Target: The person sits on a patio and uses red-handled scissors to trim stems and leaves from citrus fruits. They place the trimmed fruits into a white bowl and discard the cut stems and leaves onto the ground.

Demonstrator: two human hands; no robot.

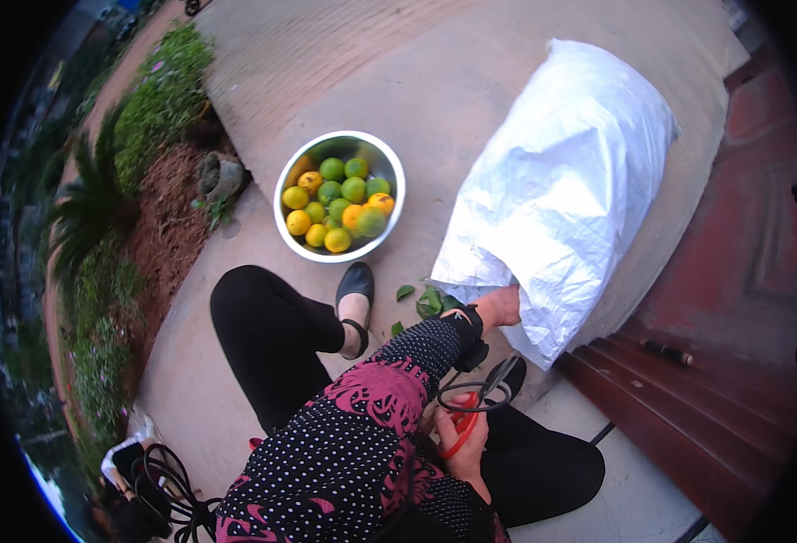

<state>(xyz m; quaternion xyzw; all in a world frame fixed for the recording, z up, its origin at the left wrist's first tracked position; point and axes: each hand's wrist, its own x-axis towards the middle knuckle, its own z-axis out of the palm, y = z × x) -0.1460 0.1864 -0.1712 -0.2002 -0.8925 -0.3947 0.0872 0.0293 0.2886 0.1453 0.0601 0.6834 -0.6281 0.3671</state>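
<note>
My left hand (503,305) reaches into the mouth of a white woven sack (561,183) lying on the concrete. Its fingers are hidden inside; a black band with a small dark device circles the wrist. Below it, my right hand (463,434) holds red-handled scissors (465,427), their blades pointing up and to the right. A thin black loop (441,400) overlaps the scissors. Beyond my bent leg stands a round metal basin (400,183) holding several green and orange-yellow citrus fruits (354,190). Green leaves (429,302) lie by the sack's mouth.
A dark red step (670,414) runs along the right, with a small dark cylinder (666,352) on it. A planting bed (174,197) and a pot (220,175) border the concrete at left. Black cables (174,485) and what looks like part of another person show at lower left.
</note>
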